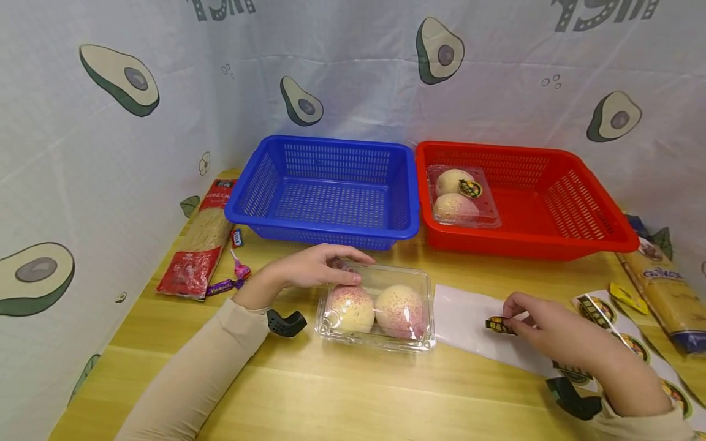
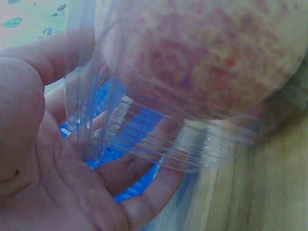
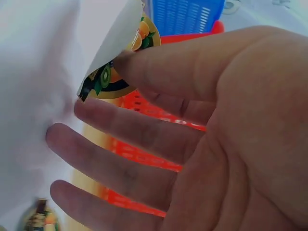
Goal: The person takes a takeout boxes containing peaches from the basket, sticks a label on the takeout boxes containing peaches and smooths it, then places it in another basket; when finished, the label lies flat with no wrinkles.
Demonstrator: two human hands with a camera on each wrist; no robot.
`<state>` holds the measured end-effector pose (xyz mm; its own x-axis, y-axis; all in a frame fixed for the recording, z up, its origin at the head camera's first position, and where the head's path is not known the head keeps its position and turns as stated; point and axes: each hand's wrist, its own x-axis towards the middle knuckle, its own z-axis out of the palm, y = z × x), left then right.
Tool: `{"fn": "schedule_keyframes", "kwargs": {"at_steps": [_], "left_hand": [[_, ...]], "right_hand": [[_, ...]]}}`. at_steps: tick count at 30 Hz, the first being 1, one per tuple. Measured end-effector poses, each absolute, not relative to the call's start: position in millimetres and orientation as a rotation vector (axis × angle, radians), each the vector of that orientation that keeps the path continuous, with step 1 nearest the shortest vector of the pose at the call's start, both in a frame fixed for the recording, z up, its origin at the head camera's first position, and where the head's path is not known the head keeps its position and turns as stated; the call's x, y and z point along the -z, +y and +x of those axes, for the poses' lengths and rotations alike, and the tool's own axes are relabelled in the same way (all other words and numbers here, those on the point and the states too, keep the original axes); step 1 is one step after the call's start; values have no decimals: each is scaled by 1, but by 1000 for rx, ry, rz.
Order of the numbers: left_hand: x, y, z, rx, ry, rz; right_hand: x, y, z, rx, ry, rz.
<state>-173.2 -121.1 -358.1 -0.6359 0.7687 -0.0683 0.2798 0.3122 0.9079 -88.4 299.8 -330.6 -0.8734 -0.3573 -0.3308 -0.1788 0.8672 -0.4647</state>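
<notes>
The left hand (image 1: pixel 322 266) holds a clear plastic box (image 1: pixel 380 345) between thumb and fingers, with two round yellow-and-pink fruits (image 1: pixel 350 312) inside, near its fingertips. The right hand (image 1: pixel 554 331) pinches a round black-and-gold sticker (image 1: pixel 497 324), other fingers apart. Past the fingers sit a blue plastic basket (image 1: pixel 325 231) and a red plastic basket (image 1: pixel 551 244), which holds another clear box (image 1: pixel 489 208) of fruits.

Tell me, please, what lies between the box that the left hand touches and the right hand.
In the head view: a white sheet, with the label that the right hand pinches above it.
</notes>
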Motion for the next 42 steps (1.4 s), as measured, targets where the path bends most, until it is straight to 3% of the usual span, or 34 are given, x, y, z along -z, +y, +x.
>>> {"fn": "schedule_keyframes", "kwargs": {"at_steps": [6, 18, 42], "left_hand": [[359, -121, -174, -1295, 2088, 930], [359, -118, -173, -1271, 2097, 963], [362, -120, -172, -1321, 2045, 947]], "right_hand": [[305, 288, -96, 549, 2704, -461], [257, 220, -105, 791, 2745, -774], [291, 153, -117, 937, 2609, -1047]]}}
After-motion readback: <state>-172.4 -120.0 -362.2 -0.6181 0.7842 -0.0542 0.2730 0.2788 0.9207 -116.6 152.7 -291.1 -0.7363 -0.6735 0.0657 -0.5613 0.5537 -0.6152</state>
